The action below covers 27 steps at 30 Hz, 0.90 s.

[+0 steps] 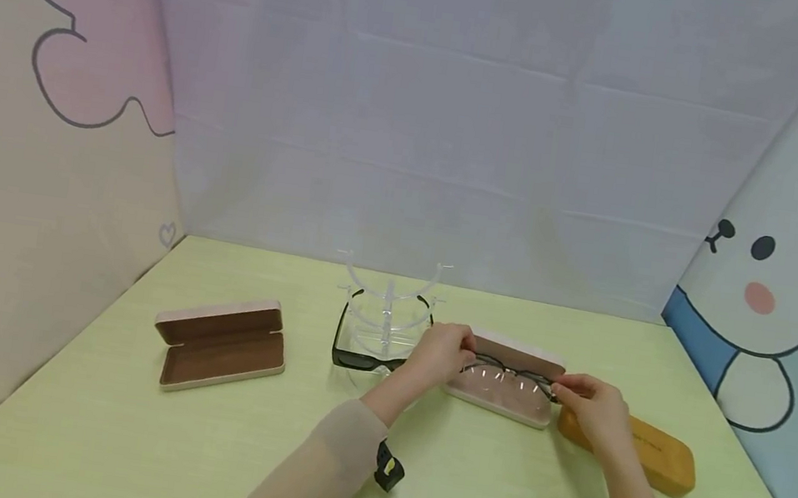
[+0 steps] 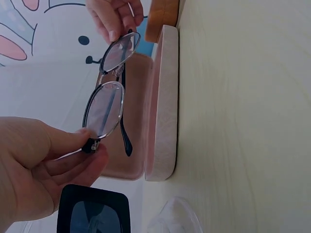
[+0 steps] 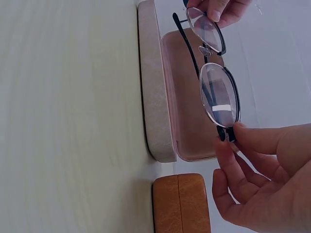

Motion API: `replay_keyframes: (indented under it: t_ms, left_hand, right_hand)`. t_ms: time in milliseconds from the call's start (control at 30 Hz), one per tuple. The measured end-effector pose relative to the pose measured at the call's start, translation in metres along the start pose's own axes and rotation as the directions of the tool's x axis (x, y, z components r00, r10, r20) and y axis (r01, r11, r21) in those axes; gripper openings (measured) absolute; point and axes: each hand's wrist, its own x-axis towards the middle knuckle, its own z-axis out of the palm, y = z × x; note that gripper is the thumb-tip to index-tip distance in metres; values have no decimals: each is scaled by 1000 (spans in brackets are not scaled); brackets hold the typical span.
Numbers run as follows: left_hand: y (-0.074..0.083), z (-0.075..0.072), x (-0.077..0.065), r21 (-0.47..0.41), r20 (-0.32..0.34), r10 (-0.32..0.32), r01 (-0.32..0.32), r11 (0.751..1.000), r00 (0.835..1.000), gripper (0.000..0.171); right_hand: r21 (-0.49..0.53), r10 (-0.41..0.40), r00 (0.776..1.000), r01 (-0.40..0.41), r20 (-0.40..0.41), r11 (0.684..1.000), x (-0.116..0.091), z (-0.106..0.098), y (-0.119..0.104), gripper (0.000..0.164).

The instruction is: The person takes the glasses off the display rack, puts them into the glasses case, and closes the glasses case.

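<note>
Black half-rimmed eyeglasses (image 2: 106, 99), temples folded behind the lenses, are held up just above the base of an open pink-lined glasses case (image 1: 499, 409), right of the desk's (image 1: 473, 494) middle and short of its far edge. Left hand (image 1: 440, 355) and right hand (image 1: 597, 411) each pinch one end of the frame between thumb and fingers. Toward the desk's right edge lies a closed orange-brown case (image 1: 660, 460). Near the desk's middle, black sunglasses (image 1: 358, 361) sit on a clear display stand (image 1: 388, 308); toward its left edge, a brown-lined case (image 1: 225, 359) stands open.
</note>
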Motion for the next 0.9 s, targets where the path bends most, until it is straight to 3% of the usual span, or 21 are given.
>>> replay_keyframes:
  t_ms: [133, 333, 467, 633, 733, 900]
  left_hand:
    - [2, 2, 1, 131, -11, 18, -16, 991, 1000, 5]
    - [4, 7, 2, 340, -40, 29, -14, 940, 999, 8]
    - [5, 10, 2, 463, -81, 85, -38, 886, 993, 14]
    - [4, 15, 1, 610, -122, 144, -40, 791, 982, 21]
    - [4, 18, 1, 652, -110, 130, -27, 758, 985, 24]
    - [7, 23, 3, 679, -85, 99, -15, 734, 991, 21]
  right_hand:
    - [-48, -28, 999, 27, -17, 998, 2, 3, 3, 35]
    - [-92, -66, 997, 63, -29, 994, 2, 8, 5, 26]
    - [-150, -109, 993, 100, -54, 984, 2, 11, 5, 21]
    - [-186, -153, 986, 138, -72, 973, 2, 15, 3, 15]
    - [-195, -165, 983, 147, -79, 970, 2, 16, 3, 12]
    - [-213, -155, 983, 132, -95, 968, 5, 18, 4, 11]
